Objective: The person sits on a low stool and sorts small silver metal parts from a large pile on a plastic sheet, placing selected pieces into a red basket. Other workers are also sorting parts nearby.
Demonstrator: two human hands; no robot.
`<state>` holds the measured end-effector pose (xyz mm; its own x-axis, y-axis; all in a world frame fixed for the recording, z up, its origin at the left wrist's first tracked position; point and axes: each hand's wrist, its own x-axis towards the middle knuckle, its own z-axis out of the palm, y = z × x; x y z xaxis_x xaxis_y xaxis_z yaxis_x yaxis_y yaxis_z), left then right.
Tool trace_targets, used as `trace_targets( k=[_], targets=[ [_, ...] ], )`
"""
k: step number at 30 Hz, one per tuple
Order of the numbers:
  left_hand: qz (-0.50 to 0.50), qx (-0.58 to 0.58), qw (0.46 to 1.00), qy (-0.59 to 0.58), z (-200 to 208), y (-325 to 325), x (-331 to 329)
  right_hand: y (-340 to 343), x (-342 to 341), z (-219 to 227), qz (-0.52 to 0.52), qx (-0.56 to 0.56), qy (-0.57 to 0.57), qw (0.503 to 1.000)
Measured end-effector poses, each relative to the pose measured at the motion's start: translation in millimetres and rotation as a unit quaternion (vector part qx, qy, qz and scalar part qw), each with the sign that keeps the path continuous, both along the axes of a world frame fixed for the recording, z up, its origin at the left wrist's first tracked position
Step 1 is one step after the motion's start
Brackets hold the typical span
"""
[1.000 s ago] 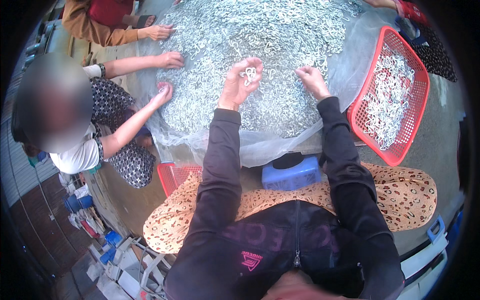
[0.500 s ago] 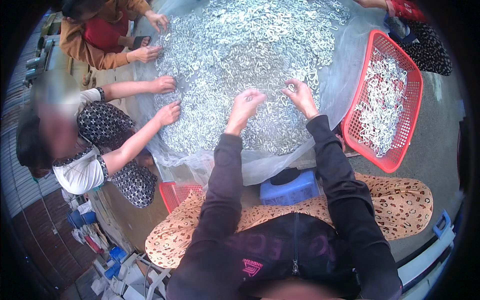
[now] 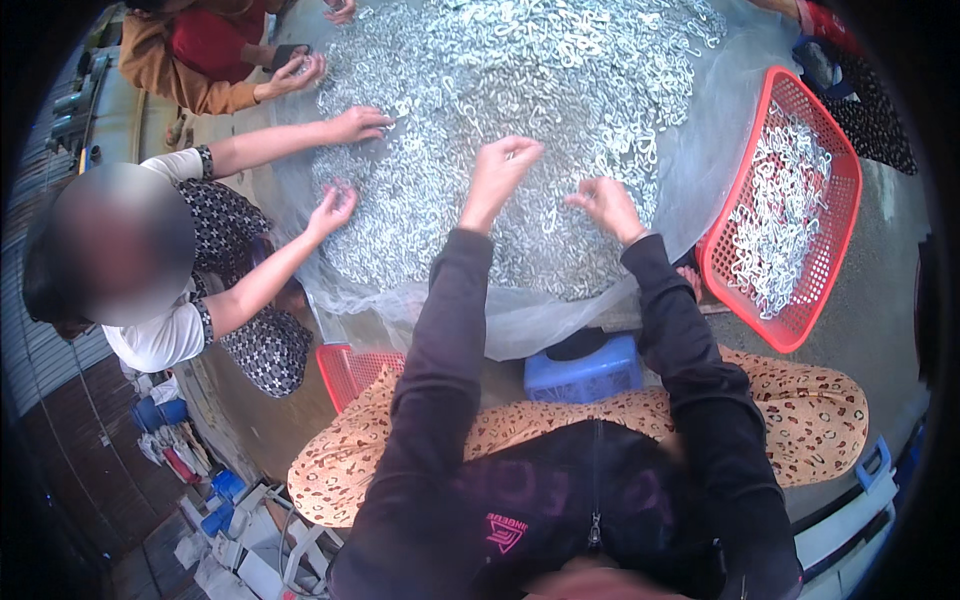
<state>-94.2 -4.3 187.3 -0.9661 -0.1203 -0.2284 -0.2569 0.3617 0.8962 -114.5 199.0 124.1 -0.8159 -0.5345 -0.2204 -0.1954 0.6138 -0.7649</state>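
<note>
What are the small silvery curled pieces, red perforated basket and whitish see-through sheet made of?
The curled pieces look like metal, perhaps plated, gleaming pale grey. The red perforated basket seems smooth moulded plastic: even colour, regular holes. The whitish see-through sheet could be plastic film or fine netting: thin, creased; I can't tell which.

"What colour are the hooks [image 3: 400, 230]?"
"Silvery white, on a milky, see-through sheet [image 3: 520, 328]."
"And the big basket [image 3: 838, 215]?"
"Bright red. The plastic box or stool [image 3: 590, 380] is blue."
"The wearer's jacket [image 3: 435, 345]?"
"Black, with a pink emblem [image 3: 505, 537]. The wearer's trousers [image 3: 815, 420] are peach, leopard-spotted in dark tones."
"The left neighbour?"
"White shirt [image 3: 160, 343]; dark trousers [image 3: 265, 355] patterned with pale crosses."
"That far-left sleeve [image 3: 155, 70]?"
"Orange-brown."
</note>
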Motion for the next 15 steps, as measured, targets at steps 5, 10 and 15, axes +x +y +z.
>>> trace_targets(
  k=[5,10,15],
  targets=[
    [-0.128,-0.457,0.879,0.038,-43,25,-6,13,-11,16,-0.080,-0.113,-0.067,0.988],
    [-0.088,-0.366,0.925,0.047,-31,-3,20,38,-16,40,-0.041,-0.473,-0.484,0.735],
    [-0.007,-0.113,0.988,-0.106,-2,-24,59,35,-1,54,-0.053,-0.484,-0.493,0.721]
  ],
)
